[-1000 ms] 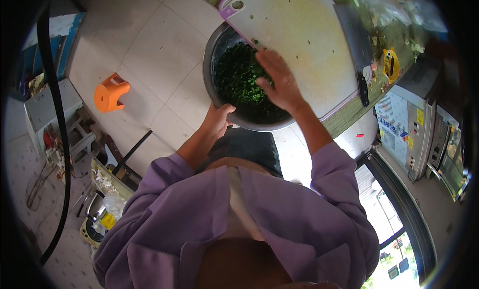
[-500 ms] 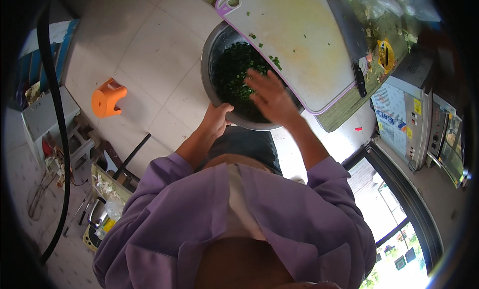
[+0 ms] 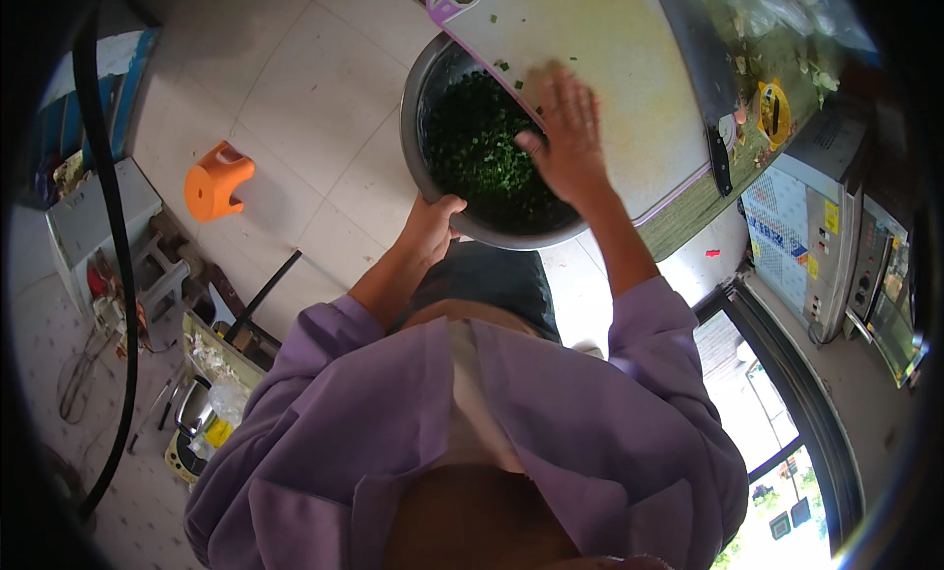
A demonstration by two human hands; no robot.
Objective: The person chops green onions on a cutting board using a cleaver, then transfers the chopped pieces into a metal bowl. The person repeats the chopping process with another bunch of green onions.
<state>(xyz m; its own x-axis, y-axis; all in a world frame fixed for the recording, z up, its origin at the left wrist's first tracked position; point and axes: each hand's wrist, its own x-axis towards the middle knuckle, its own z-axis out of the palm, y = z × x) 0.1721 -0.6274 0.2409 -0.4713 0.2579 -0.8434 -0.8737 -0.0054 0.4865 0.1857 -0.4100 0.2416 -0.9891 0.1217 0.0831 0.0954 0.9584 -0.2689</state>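
Observation:
A large metal bowl point(image 3: 415, 142) holds a heap of chopped greens point(image 3: 482, 152). My left hand point(image 3: 430, 226) grips the bowl's near left rim, thumb over the edge. Above the bowl's right side, a white cutting board point(image 3: 629, 88) with a purple border covers part of the opening. My right hand point(image 3: 572, 142) is flat with fingers spread, over the board's left edge, nothing held in it. A few bits of green lie on the board near its fingertips. On the board's right side rests a cleaver point(image 3: 700, 59) with a black handle.
The board lies on a wooden table point(image 3: 678, 221) strewn with scraps and a yellow-rimmed item point(image 3: 774, 113). An oven point(image 3: 875, 265) stands to the right. On the tiled floor at left is an orange stool point(image 3: 216, 183). A black cable point(image 3: 118, 245) hangs at far left.
My right hand has moved from over the bowl's greens up and right onto the board's edge. Fewer green bits lie along that edge. My left hand still holds the rim.

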